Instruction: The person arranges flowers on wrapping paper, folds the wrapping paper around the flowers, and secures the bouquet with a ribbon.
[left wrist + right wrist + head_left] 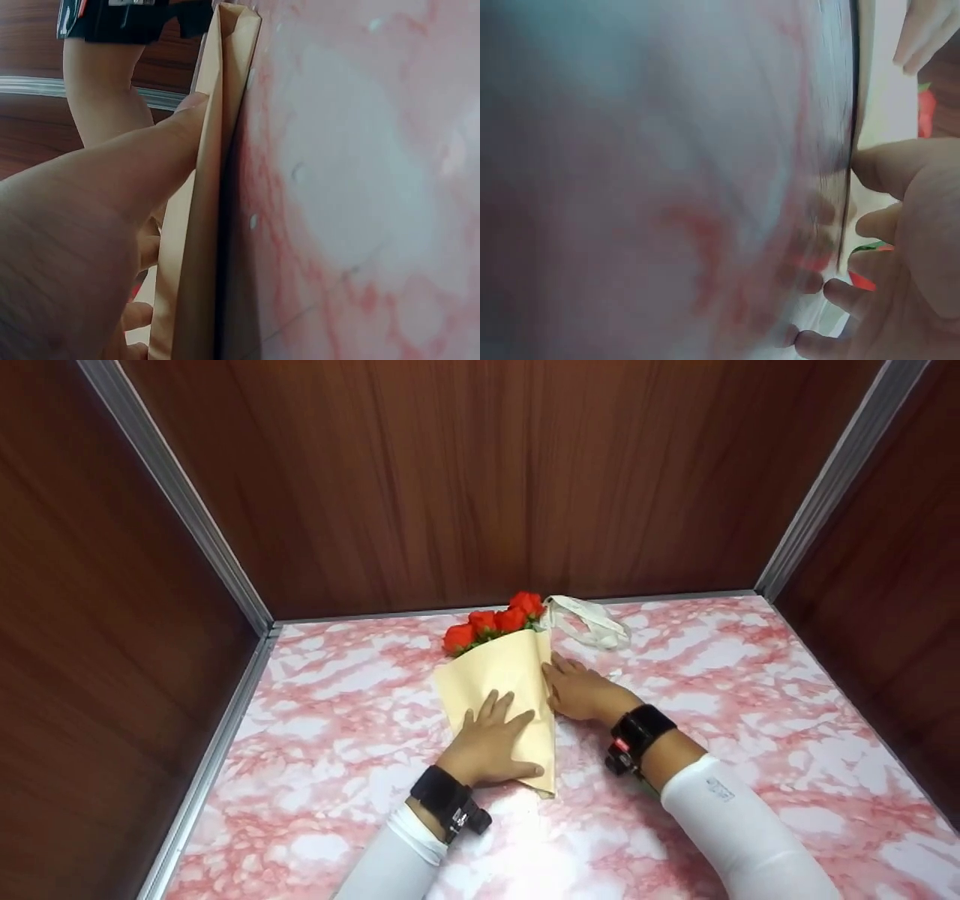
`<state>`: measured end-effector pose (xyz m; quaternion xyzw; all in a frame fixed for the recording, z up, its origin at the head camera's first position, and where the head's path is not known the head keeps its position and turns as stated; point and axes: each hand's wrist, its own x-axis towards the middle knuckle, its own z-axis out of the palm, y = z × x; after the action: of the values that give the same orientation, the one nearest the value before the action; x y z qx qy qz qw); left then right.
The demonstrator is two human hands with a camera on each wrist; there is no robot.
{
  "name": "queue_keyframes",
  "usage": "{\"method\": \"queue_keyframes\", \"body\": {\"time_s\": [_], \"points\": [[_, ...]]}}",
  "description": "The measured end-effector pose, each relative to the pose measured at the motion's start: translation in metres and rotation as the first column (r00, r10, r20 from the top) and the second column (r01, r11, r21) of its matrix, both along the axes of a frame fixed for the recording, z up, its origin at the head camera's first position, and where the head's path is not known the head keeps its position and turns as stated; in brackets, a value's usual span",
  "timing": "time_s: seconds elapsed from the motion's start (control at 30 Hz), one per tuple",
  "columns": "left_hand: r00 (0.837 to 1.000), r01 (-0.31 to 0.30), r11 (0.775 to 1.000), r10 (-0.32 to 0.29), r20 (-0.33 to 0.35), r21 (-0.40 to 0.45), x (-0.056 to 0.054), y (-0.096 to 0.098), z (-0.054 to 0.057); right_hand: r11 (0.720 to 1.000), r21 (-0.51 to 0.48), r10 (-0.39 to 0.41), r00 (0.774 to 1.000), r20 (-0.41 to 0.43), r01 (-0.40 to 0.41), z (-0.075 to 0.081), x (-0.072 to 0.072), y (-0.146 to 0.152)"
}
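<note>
The wrapped bouquet (499,667) seemed light, crushable, best held below its red blooms (482,622); the left hand (486,746) lay atop, fingers spread; the right hand (583,691) touched its side, fingers parted.

red roses (484,622), cream wrapping paper (491,671), off-white ribbon (592,615), pink-and-white marbled tabletop (337,697), brown wood-grain panels (465,480)

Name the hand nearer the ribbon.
Right. In the head view, the right hand touches the paper just below the ribbon; the left hand rests farther down the paper.
</note>
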<state>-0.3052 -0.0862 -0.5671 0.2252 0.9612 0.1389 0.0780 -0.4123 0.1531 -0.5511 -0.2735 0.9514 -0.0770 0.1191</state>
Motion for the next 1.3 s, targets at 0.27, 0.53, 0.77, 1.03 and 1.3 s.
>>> {"method": "queue_keyframes", "body": {"time_s": [0.27, 0.53, 0.77, 1.03, 1.3], "points": [[1.0, -0.008, 1.0, 0.008, 0.003, -0.009, -0.001, 0.001, -0.001, 0.997, -0.067, 0.038, 0.995, 0.088, -0.032, 0.001, 0.034, 0.01], [0.999, -0.012, 1.0, 0.012, 0.032, -0.01, 0.0, 0.0, 0.002, 0.991, -0.106, 0.094, 0.99, 0.106, -0.083, 0.006, 0.067, 0.016], [0.999, -0.005, 1.0, 0.005, 0.052, 0.001, 0.003, 0.001, 0.006, 0.991, -0.098, 0.1, 0.983, 0.151, -0.086, 0.006, 0.08, 0.017], [0.997, 0.014, 1.0, -0.016, 0.077, 0.022, 0.007, 0.001, 0.01, 0.994, -0.094, 0.075, 0.983, 0.166, -0.06, 0.007, 0.085, 0.015], [0.997, 0.007, 1.0, -0.007, 0.072, -0.002, 0.007, 0.0, 0.008, 0.997, -0.043, 0.066, 0.981, 0.182, -0.059, 0.011, 0.095, 0.008]]}}
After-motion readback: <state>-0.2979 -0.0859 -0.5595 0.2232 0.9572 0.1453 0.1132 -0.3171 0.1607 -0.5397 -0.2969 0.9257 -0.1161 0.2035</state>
